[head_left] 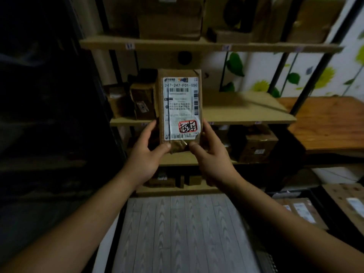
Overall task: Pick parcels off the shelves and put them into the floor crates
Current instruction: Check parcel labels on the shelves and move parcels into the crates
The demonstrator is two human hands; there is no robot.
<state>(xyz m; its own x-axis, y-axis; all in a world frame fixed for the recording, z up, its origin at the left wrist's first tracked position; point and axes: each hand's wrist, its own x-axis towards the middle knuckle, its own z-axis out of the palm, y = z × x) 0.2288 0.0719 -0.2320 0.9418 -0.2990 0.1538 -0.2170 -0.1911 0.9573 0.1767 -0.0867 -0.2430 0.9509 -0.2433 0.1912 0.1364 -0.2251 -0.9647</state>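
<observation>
Head view — parcel [180, 107] upright between left hand [146, 154] and right hand [211, 156].

Both hands, left [144, 154] and right [210, 156], hold a labelled parcel [180, 107] upright before the shelves [246, 117].

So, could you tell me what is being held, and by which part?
A labelled brown parcel, held upright by its lower end: left hand at the lower left corner, right hand at the lower right.
</observation>
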